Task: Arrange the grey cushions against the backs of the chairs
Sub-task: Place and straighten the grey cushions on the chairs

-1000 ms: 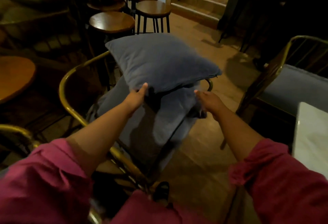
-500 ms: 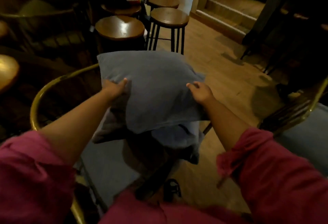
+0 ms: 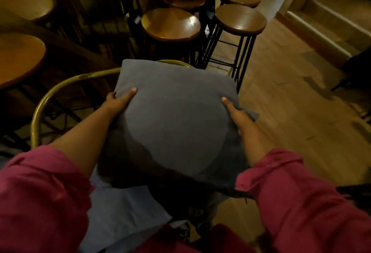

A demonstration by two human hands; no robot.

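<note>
A square grey cushion (image 3: 176,116) fills the middle of the view, held flat between both hands. My left hand (image 3: 118,101) grips its left edge and my right hand (image 3: 237,115) grips its right edge, thumbs on top. Below it stands a chair with a curved brass-coloured back rail (image 3: 60,86); the cushion's far edge covers part of that rail. A paler grey seat pad (image 3: 124,212) shows under the cushion's near edge. What else lies beneath the held cushion is hidden.
Wooden round-top bar stools (image 3: 241,19) on black legs stand just behind the chair, with another stool (image 3: 170,25) beside them. A round wooden table (image 3: 18,56) is at the left. Wooden floor (image 3: 291,112) stretches right toward a step (image 3: 321,26).
The cushion has come toward me and lower, now lying flatter over the chair. My hands slid to its side edges, and my view tilted down and closer.
</note>
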